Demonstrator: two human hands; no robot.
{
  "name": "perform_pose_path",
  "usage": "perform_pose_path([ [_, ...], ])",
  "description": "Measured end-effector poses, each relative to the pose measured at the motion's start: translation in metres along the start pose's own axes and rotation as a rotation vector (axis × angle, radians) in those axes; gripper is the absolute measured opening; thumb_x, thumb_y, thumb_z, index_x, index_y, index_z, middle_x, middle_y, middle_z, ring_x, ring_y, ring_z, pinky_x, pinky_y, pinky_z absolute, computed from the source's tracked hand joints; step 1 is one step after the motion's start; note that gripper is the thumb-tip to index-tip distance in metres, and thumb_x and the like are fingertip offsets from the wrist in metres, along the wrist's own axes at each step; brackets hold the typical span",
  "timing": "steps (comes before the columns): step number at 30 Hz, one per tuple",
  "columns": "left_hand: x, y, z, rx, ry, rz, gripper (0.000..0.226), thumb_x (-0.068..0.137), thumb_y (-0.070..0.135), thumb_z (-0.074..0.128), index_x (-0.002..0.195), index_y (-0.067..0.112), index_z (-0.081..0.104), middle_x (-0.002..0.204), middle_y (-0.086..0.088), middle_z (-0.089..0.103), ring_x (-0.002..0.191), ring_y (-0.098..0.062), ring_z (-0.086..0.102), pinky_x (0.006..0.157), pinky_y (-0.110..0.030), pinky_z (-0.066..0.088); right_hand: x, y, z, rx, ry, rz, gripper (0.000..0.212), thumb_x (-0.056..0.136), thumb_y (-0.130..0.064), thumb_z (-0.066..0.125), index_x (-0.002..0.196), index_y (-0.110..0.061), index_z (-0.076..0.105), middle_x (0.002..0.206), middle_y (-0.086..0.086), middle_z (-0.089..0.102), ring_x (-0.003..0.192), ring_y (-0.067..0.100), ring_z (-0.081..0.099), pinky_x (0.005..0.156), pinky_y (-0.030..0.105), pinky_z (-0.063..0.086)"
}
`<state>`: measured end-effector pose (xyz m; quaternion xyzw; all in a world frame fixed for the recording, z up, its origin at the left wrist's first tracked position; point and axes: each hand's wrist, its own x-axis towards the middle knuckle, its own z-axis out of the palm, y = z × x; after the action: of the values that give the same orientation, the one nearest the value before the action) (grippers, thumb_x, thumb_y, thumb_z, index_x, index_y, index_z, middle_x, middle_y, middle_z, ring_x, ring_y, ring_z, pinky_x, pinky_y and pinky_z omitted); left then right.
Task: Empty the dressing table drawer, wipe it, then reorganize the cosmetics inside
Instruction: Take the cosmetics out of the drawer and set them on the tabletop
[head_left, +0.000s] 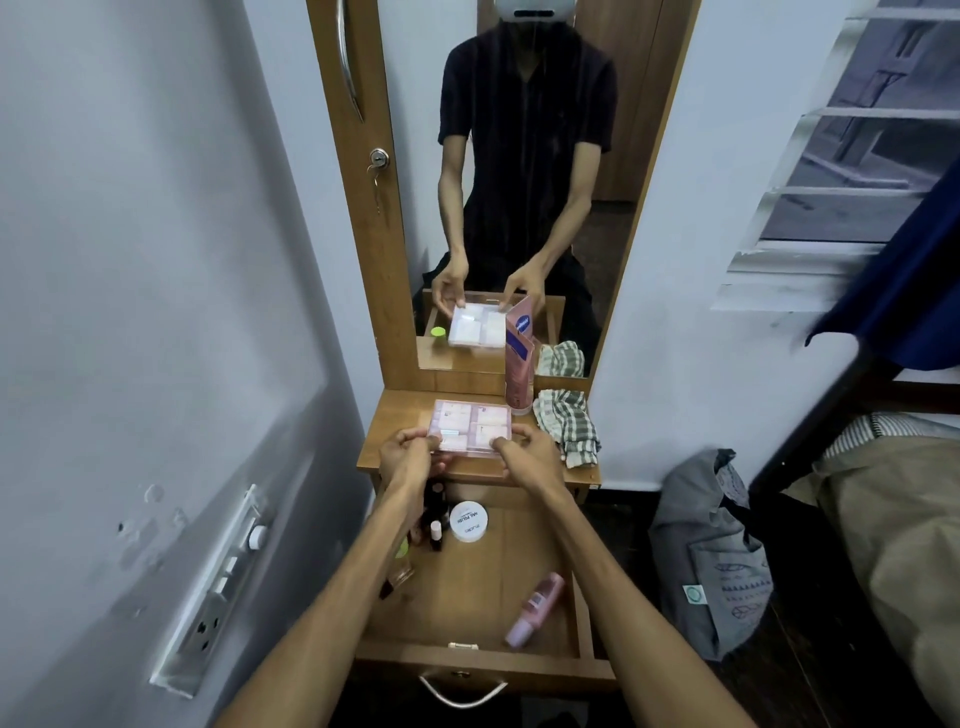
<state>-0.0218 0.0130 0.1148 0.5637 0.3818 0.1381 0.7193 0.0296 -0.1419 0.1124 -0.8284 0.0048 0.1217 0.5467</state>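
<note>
pink palette held over the table top, open drawer below

figure: a person stands at a dressing table (395, 441) with the drawer (467, 660) pulled out. both hands hold a flat pink compartmented case (470, 428) at its near edge, above the near part of the table top; whether its far edge rests on the wood cannot be told. the left hand (408, 454) pinches the near-left corner with curled fingers and thumb; the right hand (527, 452) pinches the near-right corner the same way. the mirror (519, 182) repeats the grip from the other side.

on the table top behind the case stand a pink tube (519, 379), upright near the glass, and a checked cloth (569, 423) bunched at the right. in the drawer lie a white round jar (468, 521), several small bottles (435, 532) crowded at the left under the left forearm, and a pink bottle (535, 608) on its side near the front right.

risks, as judged from this view: the case is gripped only along one edge, so a slack pinch could tip it forward and down onto the jar and bottles. pushed too far back, it may knock the tall tube, which looks easy to topple. the left forearm passes close over the upright bottles; lowering it could knock them down. the bottle on its side could roll if the drawer is jolted.
</note>
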Motion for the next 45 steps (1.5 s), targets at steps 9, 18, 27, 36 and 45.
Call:
perform_pose_path([
  [9, 0.039, -0.007, 0.009, 0.151, 0.021, 0.021, 0.011, 0.086, 0.008, 0.068, 0.092, 0.017, 0.066, 0.086, -0.007, 0.076, 0.081, -0.030, 0.074, 0.079, -0.043, 0.061, 0.035, 0.007, 0.015, -0.072, -0.027, -0.011, 0.040, 0.091, -0.022, 0.071, 0.131, -0.018, 0.066, 0.089, -0.003, 0.070, 0.082, 0.018, 0.067, 0.086, 0.036, 0.059],
  [18, 0.057, -0.013, 0.015, 0.186, 0.039, 0.032, 0.010, 0.087, 0.010, 0.067, 0.094, 0.017, 0.065, 0.081, -0.006, 0.076, 0.071, -0.024, 0.074, 0.073, -0.036, 0.059, 0.059, 0.018, 0.028, -0.135, -0.009, -0.023, 0.037, 0.085, -0.031, 0.074, 0.122, -0.027, 0.073, 0.105, -0.005, 0.079, 0.085, 0.013, 0.074, 0.083, 0.031, 0.060],
  [27, 0.081, -0.023, 0.023, 0.292, -0.009, 0.034, 0.024, 0.062, 0.031, 0.063, 0.084, 0.028, 0.072, 0.081, -0.001, 0.077, 0.088, -0.032, 0.073, 0.077, -0.041, 0.057, 0.069, 0.017, 0.025, -0.146, 0.073, -0.088, 0.030, 0.088, -0.024, 0.072, 0.117, -0.020, 0.076, 0.105, 0.001, 0.078, 0.090, 0.017, 0.071, 0.083, 0.027, 0.054],
  [36, 0.085, -0.023, 0.029, 0.368, -0.022, 0.075, 0.030, 0.066, 0.034, 0.060, 0.092, 0.032, 0.075, 0.091, -0.004, 0.077, 0.093, -0.035, 0.071, 0.078, -0.043, 0.058, 0.065, 0.018, 0.025, -0.216, 0.116, -0.118, 0.017, 0.077, -0.027, 0.073, 0.092, -0.019, 0.078, 0.078, -0.003, 0.074, 0.074, 0.016, 0.065, 0.062, 0.024, 0.043],
  [45, 0.082, -0.023, 0.031, 0.435, 0.031, 0.133, 0.027, 0.083, 0.025, 0.066, 0.109, 0.028, 0.073, 0.105, 0.008, 0.072, 0.093, -0.017, 0.065, 0.084, -0.030, 0.053, 0.068, 0.028, 0.029, -0.377, 0.196, -0.154, 0.022, 0.076, -0.032, 0.072, 0.092, -0.018, 0.075, 0.073, -0.006, 0.071, 0.065, 0.011, 0.065, 0.058, 0.030, 0.058],
])
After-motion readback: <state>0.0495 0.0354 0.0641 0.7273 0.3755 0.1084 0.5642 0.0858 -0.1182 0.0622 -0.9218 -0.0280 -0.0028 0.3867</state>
